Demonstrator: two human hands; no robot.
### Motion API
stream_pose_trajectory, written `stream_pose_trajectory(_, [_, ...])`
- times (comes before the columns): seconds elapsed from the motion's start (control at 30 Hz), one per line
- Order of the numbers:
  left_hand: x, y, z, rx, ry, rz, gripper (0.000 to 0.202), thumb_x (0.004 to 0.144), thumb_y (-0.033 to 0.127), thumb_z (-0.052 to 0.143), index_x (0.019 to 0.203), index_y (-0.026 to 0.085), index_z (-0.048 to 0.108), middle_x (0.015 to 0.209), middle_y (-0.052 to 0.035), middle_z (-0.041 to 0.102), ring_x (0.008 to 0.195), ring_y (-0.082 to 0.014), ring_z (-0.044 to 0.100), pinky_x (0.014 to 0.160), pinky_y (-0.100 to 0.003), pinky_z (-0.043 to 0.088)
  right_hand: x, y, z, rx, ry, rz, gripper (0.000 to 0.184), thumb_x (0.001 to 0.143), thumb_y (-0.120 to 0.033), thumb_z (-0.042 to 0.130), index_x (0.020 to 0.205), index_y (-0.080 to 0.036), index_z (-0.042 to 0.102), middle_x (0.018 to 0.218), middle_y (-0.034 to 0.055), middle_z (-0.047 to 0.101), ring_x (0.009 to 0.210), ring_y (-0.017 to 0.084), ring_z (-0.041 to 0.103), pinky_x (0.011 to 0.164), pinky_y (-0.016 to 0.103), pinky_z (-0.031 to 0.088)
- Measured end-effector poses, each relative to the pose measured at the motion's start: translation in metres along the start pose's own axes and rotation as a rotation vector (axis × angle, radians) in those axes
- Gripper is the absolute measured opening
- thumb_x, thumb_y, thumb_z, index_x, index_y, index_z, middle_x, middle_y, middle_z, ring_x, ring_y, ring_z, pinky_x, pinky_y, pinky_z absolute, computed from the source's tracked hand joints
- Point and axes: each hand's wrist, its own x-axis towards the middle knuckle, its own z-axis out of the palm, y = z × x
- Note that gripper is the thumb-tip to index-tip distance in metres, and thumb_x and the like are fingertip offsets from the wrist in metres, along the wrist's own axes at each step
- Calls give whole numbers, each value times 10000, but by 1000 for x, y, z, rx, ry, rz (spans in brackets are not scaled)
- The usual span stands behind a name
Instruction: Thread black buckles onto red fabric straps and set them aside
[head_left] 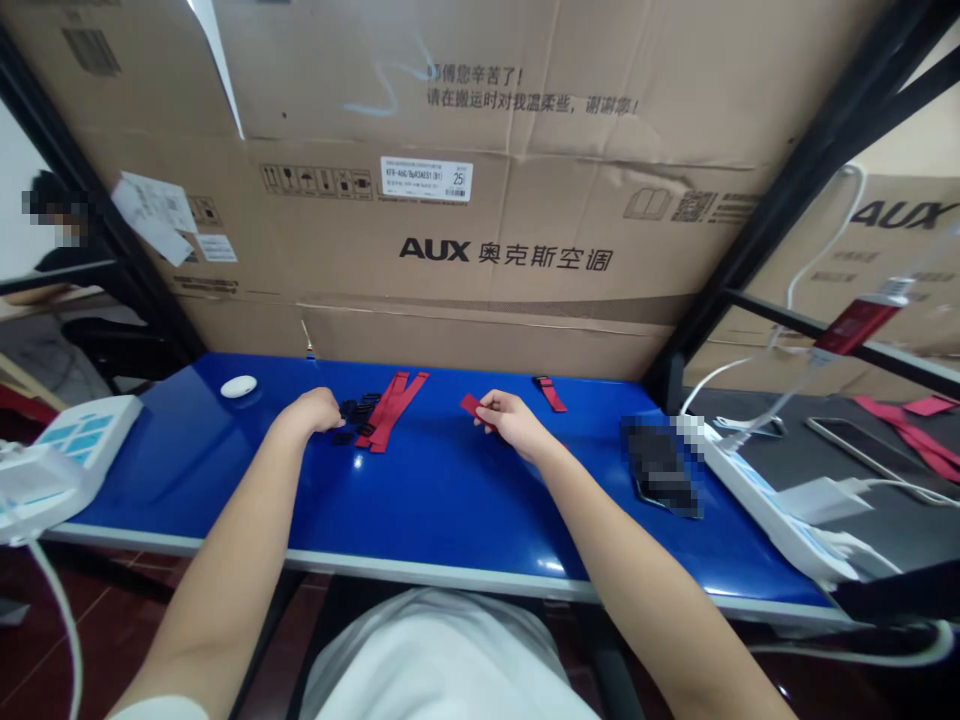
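Note:
On the blue table my right hand pinches one end of a short red strap, which lies against the tabletop. My left hand is curled, fingers down, at a small heap of black plastic buckles; whether it grips one is hidden. A bundle of several red straps lies just right of the buckles. Another single red strap with a black buckle lies farther right, beyond my right hand.
Large AUX cardboard boxes wall off the back. A white oval object lies at the back left, a white device at the left edge. Power strips and cables, a blurred dark object, more red straps are right.

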Motion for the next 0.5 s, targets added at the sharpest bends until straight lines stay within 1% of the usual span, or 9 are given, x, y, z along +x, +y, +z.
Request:
stream_pose_trajectory(0.07, [1,7,8,54,47,-24,299,573,111,768,506,189,487,427,15,465,597,-246,634,579,-308,462,-1,0,1,-33,-25,-7,192,744,-344,656,778,-189,549,700,15,644,563,113,501,561,253,376])
stream_pose_trajectory(0.13, [2,19,27,56,67,-24,250,594,159,795,611,173,546,522,-5,554,597,-221,637,602,-315,487,-3,-2,1,-64,-59,-22,194,758,-355,649,796,-184,565,690,17,638,571,118,509,550,248,366])
stream_pose_trajectory(0.17, [2,27,39,27,57,-10,236,623,213,802,712,164,590,602,-20,610,609,-206,647,629,-321,506,-4,-3,2,-75,-81,-35,197,765,-360,645,801,-181,570,688,19,637,580,120,514,551,247,366])
stream_pose_trajectory(0.2, [0,34,53,-106,-37,39,271,650,256,805,820,148,624,689,-45,655,648,-202,666,674,-337,528,-5,-5,2,-82,-104,-51,201,771,-365,641,804,-178,573,689,20,636,591,123,519,557,247,367])
stream_pose_trajectory(0.23, [-3,41,67,-242,-157,80,331,658,302,814,888,137,641,756,-63,682,682,-198,676,717,-354,540,-6,-6,3,-89,-129,-70,207,775,-372,638,805,-177,576,688,18,633,601,126,523,565,248,371])
stream_pose_trajectory(0.3, [-13,52,92,-452,-356,97,418,645,341,838,945,115,655,832,-79,698,740,-191,686,780,-364,547,-8,-9,4,-112,-170,-107,219,784,-389,632,809,-177,581,676,8,619,608,128,519,580,251,376])
stream_pose_trajectory(0.37, [-22,58,110,-567,-440,75,438,639,337,852,960,104,666,868,-78,696,762,-177,685,808,-360,547,-9,-10,5,-141,-200,-138,220,793,-395,623,809,-179,584,669,-1,603,608,129,510,594,256,379])
stream_pose_trajectory(0.4, [-26,60,116,-603,-458,60,431,642,330,854,961,103,672,877,-74,694,768,-168,681,815,-356,548,-9,-11,5,-156,-209,-152,215,798,-393,616,808,-181,583,669,-3,597,608,129,506,601,259,380])
stream_pose_trajectory(0.5, [-32,60,125,-668,-450,-2,396,633,302,864,931,111,686,859,-57,691,768,-146,663,803,-333,545,-10,-10,6,-207,-208,-202,184,815,-367,588,801,-184,579,681,-5,585,614,131,491,610,265,377])
